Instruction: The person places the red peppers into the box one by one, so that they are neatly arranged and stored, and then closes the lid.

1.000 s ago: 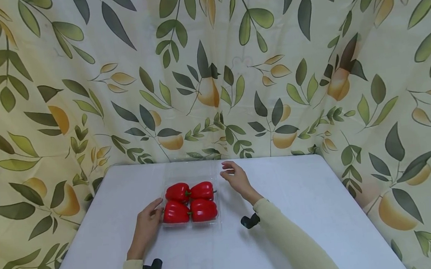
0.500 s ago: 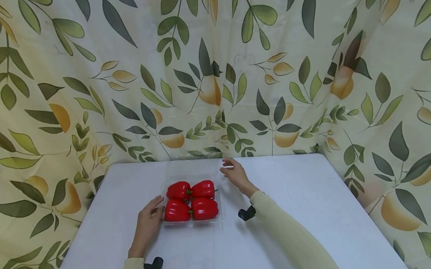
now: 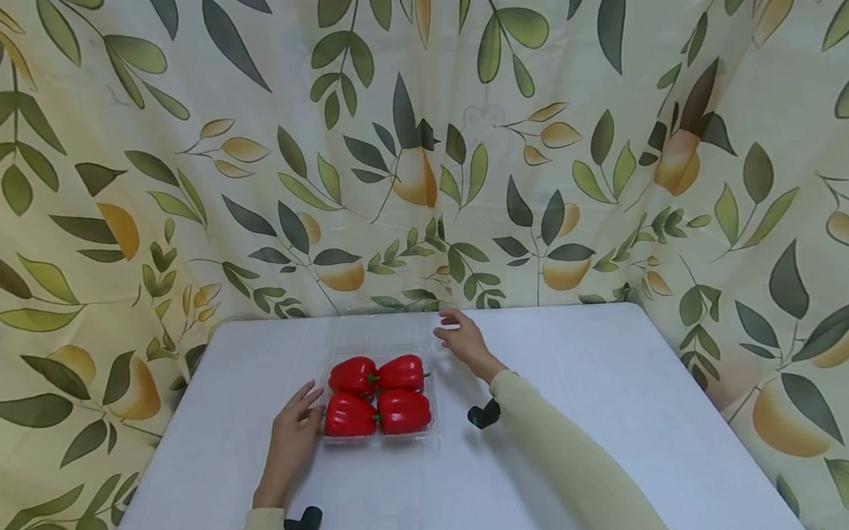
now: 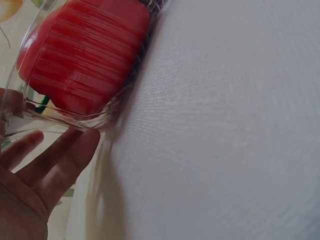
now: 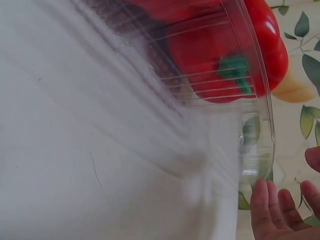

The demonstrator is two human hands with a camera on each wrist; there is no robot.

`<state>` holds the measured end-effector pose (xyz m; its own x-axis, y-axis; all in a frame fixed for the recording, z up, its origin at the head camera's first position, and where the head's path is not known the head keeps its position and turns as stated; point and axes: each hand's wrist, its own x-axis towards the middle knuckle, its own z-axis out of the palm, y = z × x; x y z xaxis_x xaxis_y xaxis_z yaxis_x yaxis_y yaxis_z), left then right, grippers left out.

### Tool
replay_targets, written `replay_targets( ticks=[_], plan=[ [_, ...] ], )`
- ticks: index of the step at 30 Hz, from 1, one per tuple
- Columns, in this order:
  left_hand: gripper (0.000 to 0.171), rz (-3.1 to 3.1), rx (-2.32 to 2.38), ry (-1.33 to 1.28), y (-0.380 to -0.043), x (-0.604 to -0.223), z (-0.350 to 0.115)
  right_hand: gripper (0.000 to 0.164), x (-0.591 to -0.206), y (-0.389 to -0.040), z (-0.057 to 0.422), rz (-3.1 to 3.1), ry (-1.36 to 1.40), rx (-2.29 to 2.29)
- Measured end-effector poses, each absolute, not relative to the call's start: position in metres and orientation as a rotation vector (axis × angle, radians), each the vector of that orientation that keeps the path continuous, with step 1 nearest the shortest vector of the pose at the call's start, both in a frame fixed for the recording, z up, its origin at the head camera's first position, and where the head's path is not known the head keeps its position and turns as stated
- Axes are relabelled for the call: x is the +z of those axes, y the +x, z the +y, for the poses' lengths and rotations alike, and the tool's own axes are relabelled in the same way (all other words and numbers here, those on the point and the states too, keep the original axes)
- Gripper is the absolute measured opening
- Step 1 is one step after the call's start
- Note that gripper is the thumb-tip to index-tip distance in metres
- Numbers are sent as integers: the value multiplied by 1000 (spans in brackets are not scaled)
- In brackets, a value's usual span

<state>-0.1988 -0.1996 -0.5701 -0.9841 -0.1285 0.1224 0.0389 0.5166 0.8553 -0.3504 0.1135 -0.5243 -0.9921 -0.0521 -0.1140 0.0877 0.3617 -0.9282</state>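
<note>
Several red bell peppers (image 3: pixel 404 411) with green stems lie in two rows inside a clear plastic clamshell box (image 3: pixel 381 439). My left hand (image 3: pixel 292 438) is at the box's left side. In the left wrist view, the extended fingertips (image 4: pixel 90 141) touch or nearly touch the ribbed clear wall (image 4: pixel 75 121). Past the far right corner, my right hand (image 3: pixel 467 346) is held with loosely bent fingers and grips nothing. The right wrist view has its fingertips (image 5: pixel 260 192) close by the clear plastic rim (image 5: pixel 257 162); contact cannot be made out.
A white-covered table (image 3: pixel 550 371) carries the box near its far edge. The transparent lid (image 3: pixel 370 332) seems to lie folded back behind the peppers, faint against the white. A leaf-patterned curtain (image 3: pixel 418 175) hangs behind. Each wrist wears a black camera mount (image 3: pixel 483 414).
The right hand has shifted slightly toward the table's far edge. The left hand stays by the box, and the peppers have not moved in it. The head view has tilted a little.
</note>
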Motion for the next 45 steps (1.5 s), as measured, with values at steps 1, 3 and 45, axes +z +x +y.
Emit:
replay_targets(
  ticks=[1,3,45],
  plan=[
    [37,-2586,-1464,78,-199,-570,-200,51,-525,-351,114,2488,32,-1703],
    [37,-2591,-1468,81,-198,-570,-199,51,-526,-354,115,2488,35,-1695],
    [37,-2581,-1496,85,-199,-569,-201,56,-537,-365,105,2436,49,-1727]
  ],
)
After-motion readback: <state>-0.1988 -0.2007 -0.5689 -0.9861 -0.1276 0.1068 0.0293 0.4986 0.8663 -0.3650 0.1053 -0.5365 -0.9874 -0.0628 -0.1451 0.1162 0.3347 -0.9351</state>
